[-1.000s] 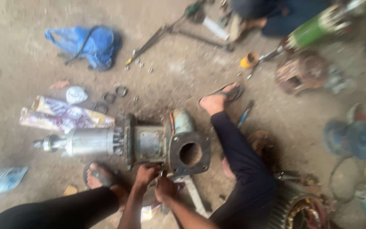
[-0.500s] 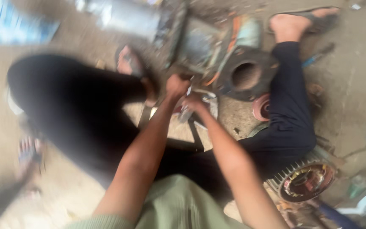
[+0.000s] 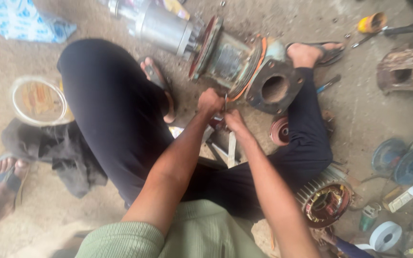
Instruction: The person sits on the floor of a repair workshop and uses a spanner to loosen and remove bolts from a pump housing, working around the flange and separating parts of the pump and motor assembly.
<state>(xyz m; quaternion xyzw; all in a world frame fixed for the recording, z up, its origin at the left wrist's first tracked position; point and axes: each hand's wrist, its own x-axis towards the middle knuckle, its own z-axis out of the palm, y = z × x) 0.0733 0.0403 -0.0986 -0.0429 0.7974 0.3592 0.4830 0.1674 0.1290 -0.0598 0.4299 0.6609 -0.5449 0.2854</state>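
Hands [image 3: 223,112] nearer the pump [image 3: 235,64], fists together

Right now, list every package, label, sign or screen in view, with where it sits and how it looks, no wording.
Blue and white printed plastic bag: top left on the ground, crumpled.
Round clear-lidded container: left, beside the dark trouser leg, orange and yellow print inside.
White tape roll: bottom right, ring-shaped.
Small green-capped bottle: bottom right, by the copper-wound motor stator.
No signs or screens.

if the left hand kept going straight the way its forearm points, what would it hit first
Most likely the pump body: the left hand points up and slightly right, close below the orange gasket ring by the round flange. Depth is unclear, so contact cannot be confirmed.
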